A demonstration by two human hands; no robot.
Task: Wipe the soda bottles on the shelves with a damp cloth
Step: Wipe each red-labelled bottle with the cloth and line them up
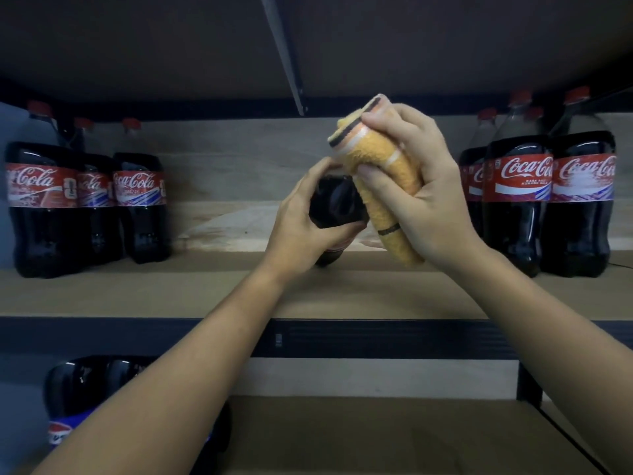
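Orange terry cloth (383, 186), rolled lengthwise with dark and pale stripes at its ends, was clenched in the right hand (416, 197), thumb across the front. I noted the left hand (308, 217) curled round a dark soda bottle (337, 204) held tilted over the middle of the wooden shelf (205, 293), with the cloth touching the bottle's right side. Three Coca-Cola bottles (92, 207) stood upright on the shelf well to the left; a second Coca-Cola group (544, 204) stood at the right. Below, on the lower shelf (376, 437), a blue-labelled bottle (78, 402) showed partly behind the left forearm.
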